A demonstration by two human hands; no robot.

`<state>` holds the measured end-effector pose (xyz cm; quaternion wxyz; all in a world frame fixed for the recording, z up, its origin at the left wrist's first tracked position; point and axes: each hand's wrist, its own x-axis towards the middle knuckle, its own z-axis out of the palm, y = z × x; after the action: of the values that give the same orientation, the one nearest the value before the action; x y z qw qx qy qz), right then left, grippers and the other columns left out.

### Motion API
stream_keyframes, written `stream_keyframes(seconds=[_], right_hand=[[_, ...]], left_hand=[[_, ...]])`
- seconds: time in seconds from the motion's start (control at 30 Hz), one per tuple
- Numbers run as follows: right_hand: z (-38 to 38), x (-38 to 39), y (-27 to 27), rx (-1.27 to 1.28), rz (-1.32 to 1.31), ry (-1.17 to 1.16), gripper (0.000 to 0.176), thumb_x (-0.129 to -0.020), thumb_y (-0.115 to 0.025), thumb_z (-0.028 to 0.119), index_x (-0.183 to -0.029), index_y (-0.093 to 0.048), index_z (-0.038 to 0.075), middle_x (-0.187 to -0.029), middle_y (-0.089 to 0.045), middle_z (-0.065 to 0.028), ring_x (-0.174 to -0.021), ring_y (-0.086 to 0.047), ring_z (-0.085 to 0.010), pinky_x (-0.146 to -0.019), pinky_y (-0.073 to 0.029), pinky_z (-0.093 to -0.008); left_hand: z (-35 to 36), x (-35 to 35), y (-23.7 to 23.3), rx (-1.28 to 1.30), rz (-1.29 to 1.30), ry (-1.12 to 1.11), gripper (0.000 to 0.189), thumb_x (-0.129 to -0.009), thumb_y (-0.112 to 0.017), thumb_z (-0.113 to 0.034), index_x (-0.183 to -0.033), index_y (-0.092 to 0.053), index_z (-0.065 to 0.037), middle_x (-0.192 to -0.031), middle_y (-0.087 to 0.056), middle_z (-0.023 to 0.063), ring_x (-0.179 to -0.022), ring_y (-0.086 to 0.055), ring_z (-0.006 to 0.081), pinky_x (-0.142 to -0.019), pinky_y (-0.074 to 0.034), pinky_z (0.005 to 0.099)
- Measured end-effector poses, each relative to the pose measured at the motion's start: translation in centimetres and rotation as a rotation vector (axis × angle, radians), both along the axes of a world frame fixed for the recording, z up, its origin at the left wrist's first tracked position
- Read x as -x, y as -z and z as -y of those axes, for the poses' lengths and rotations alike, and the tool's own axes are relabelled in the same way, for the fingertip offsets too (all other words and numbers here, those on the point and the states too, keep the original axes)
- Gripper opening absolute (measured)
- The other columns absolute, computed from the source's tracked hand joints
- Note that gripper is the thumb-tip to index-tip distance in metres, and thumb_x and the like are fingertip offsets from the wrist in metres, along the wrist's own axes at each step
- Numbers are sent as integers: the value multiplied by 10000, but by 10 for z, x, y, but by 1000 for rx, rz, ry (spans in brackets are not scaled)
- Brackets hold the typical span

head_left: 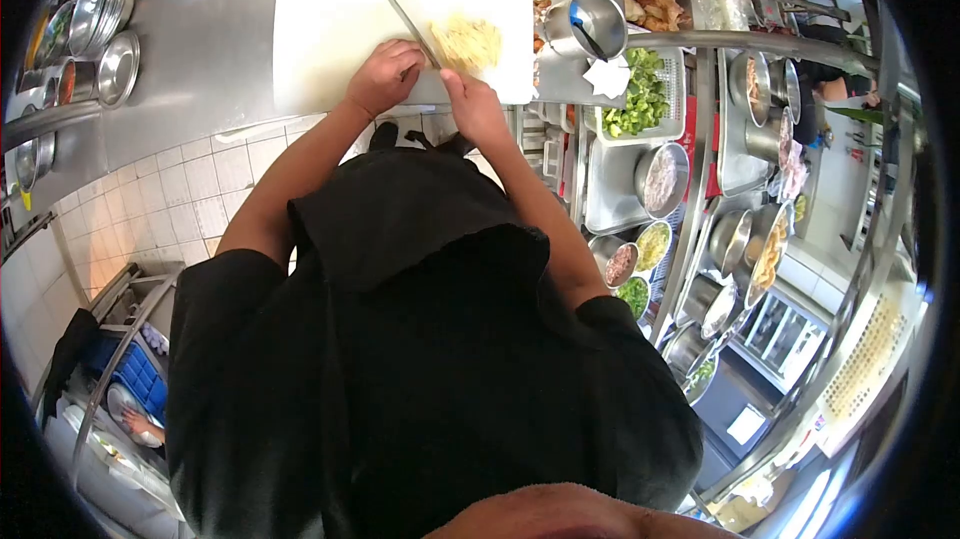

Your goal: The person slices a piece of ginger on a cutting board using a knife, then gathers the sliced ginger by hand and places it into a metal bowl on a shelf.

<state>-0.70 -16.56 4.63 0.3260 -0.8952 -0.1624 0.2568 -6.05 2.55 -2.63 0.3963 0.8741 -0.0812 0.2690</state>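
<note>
On a large white cutting board [330, 19], a knife [405, 17] points away to the upper left, its handle in my closed right hand [476, 109]. My left hand [387, 73] is beside the blade on its left, near the board's front edge. Its fingers are curled and pressed together; whatever they hold, if anything, is hidden. Right of the blade lies a loose pile of pale yellow shredded food [466, 43], close to the knuckles of my right hand.
A metal pot [598, 24] with a blue-handled utensil stands right of the board. Beyond it are a white basket of chopped greens [636, 94] and browned meat pieces [655, 1]. Steel bowls [120, 69] sit at the left. Another person's hand [135, 422] touches dishes at lower left.
</note>
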Motion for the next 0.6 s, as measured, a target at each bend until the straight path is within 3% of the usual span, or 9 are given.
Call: stream_keyframes(seconds=[0.1, 0.2, 0.4, 0.6], right_hand=[[18, 15, 0, -162, 68, 25, 541, -1078, -472, 481, -1125, -719, 2, -1016, -692, -320, -997, -642, -537, -875, -517, -565], [1, 3, 5, 0, -6, -29, 539, -1077, -471, 477, -1136, -718, 1, -1050, -696, -312, -1050, -642, -523, -908, -515, -544], [8, 8, -14, -65, 8, -1, 542, -1078, -462, 484, -1132, -721, 11, -1081, -690, -317, -1080, -641, -512, -933, -505, -547], [-11, 0, 7, 22, 10, -27, 536, -1081, -463, 477, -1147, -717, 10, -1100, -694, -316, -1101, -642, -497, -965, -500, -516]], left_hand=[[0, 0, 1, -9, 24, -27, 69, -849, -694, 1, -914, -685, -23, -1036, -719, 125, -1001, -676, 324, -931, -532, 421], [5, 6, 2, 13, -23, -36, 65, -854, -696, -1, -917, -693, -20, -1040, -723, 126, -1004, -679, 318, -936, -533, 424], [0, 1, -3, 9, 1, -40, 54, -870, -704, -21, -924, -710, -22, -1037, -730, 130, -987, -687, 309, -930, -540, 419], [0, 2, 2, -19, 12, -49, 43, -867, -710, -33, -910, -710, -26, -1000, -731, 120, -961, -693, 307, -904, -545, 404]])
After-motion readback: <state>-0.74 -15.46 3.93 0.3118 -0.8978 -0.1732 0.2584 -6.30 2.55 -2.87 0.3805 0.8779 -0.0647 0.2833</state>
